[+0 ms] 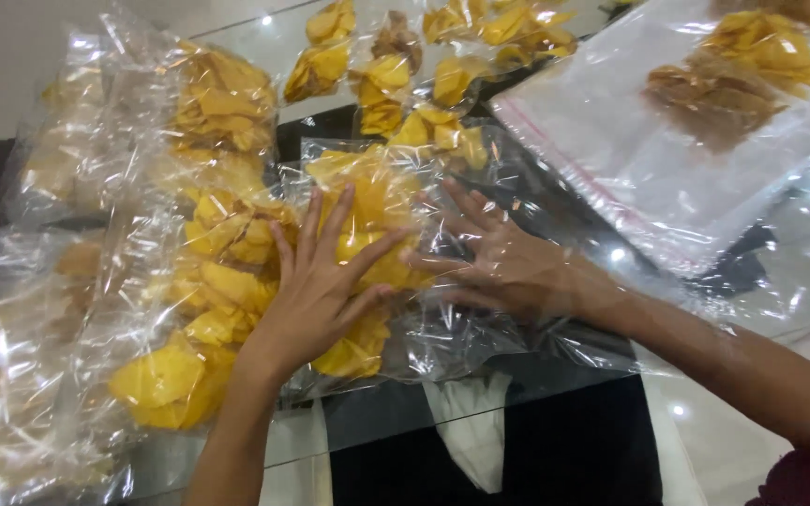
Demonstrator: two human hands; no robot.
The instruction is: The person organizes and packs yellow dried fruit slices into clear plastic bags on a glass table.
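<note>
Left hand (316, 281) flat, fingers spread, palm down on a clear bag of yellow chips (372, 253) mid-counter. Right hand (508, 267) also open and flat, apparently inside or under the loose plastic at the bag's right side; film lies over the wrist. Neither hand pinches anything.

Looks like the flatten/settle step: chips pressed down, open end not closed yet, as far as I can tell.

Next move likely needs even pressure so the chips don't crack, then a hold on the mouth edge.

Filled bags (189, 309) just left, touching. Large zip bag (667, 159) upper right. Glass counter (480, 394) reflective.
</note>
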